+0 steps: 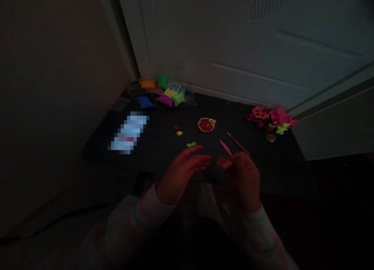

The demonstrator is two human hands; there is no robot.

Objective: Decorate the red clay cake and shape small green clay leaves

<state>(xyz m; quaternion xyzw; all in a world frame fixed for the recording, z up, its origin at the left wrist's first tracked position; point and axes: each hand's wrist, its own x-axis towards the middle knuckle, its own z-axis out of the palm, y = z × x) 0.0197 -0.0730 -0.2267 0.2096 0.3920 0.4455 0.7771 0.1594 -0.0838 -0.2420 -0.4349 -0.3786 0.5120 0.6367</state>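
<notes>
The scene is very dark. My left hand (182, 170) hovers over the near edge of a small black table (163, 145), fingers stretched toward my right hand. My right hand (242, 176) is closed in a pinch around a pink modelling tool (225, 147) whose blade points up and left. The two hands almost touch at the fingertips. Just beyond my left fingers lie small green clay bits (191, 144). Farther back lies a round yellow-rimmed clay piece with red parts (206, 124), with a red bit (176, 127) and a yellow bit (179, 133) to its left.
A second thin pink tool (237, 142) lies on the table to the right. Pink, red and green clay flowers (271, 120) crowd the right back corner. Coloured clay packets (160, 92) sit at the back left. A blurred card (130, 131) lies left. White door panels rise behind.
</notes>
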